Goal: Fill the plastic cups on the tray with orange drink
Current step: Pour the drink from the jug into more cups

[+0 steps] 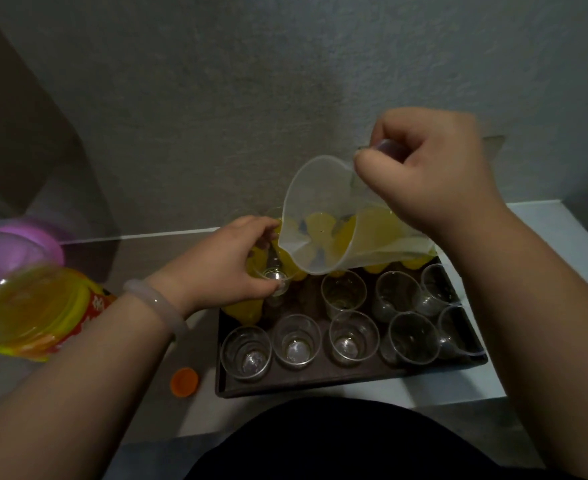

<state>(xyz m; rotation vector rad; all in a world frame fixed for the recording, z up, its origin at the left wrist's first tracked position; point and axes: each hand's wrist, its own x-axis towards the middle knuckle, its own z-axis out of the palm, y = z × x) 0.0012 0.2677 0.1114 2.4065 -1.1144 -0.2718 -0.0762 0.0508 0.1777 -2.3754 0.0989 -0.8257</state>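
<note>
1. My right hand (434, 174) is clenched round the handle of the jug (320, 216), tipping its spout down to pour.
2. My left hand (230, 261) wraps one empty cup (275, 277), steadying it under the spout at the far left of the tray (320, 386).
3. I count eight other empty cups (296, 341). The filled cups (242, 311) are partly hidden, so I can't count them.

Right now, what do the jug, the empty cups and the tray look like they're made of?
Jug: likely translucent, frosted plastic; drink shows dimly through. Empty cups: clear glossy plastic, bases visible through walls. Tray: dark, matte; material unclear.
</note>
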